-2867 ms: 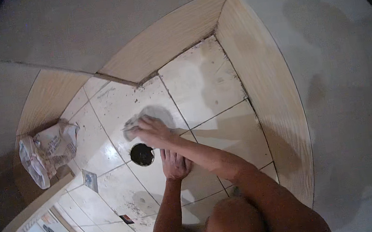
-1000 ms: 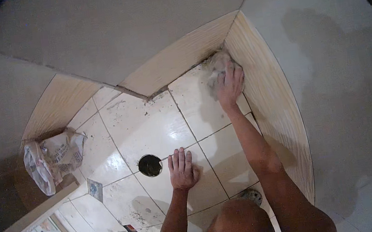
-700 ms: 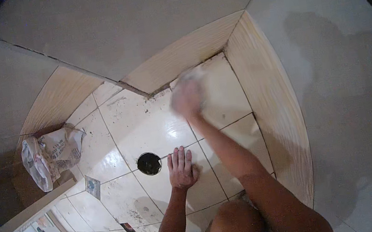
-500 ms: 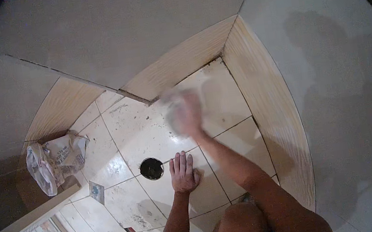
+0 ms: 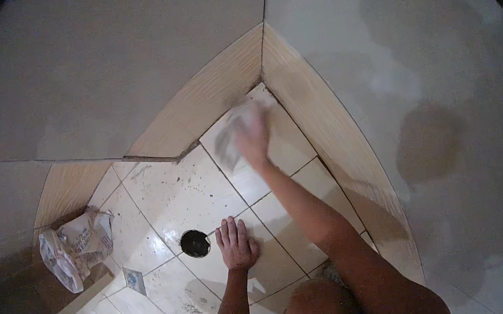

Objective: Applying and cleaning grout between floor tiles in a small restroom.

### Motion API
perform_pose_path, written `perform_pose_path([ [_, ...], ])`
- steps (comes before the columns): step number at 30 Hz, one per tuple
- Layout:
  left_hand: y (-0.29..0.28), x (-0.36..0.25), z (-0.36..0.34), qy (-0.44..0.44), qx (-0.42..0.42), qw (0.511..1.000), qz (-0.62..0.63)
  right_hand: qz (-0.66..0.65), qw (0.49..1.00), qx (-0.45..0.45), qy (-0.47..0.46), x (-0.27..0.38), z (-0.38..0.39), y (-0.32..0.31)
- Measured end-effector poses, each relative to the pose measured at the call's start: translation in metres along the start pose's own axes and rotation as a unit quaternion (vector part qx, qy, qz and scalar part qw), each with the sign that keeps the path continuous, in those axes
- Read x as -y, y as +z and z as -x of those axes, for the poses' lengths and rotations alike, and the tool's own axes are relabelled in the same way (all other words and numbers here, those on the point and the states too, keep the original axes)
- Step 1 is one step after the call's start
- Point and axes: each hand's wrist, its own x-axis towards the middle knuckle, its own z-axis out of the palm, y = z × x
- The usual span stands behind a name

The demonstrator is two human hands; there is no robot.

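Beyond and right of the round, dark floor hole (image 5: 195,244), a grey, crumpled cloth (image 5: 227,146) shows on the right hand's (image 5: 253,132) hole-ward side, grip too blurred to tell. The left hand (image 5: 238,247) lies flat, just right of the hole.

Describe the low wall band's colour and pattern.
The band is beige with fine streaks, in the head view.
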Motion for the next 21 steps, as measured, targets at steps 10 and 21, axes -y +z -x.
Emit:
perform_pose_path([
  [10,0.012,-0.031,-0.018,0.035,-0.018,0.999,0.027,-0.076,0.994,-0.082,-0.016,-0.085,-0.071,0.002],
  [21,0.008,-0.025,-0.011,0.04,-0.017,0.999,-0.006,0.015,0.985,-0.171,-0.008,-0.031,-0.076,-0.006],
])
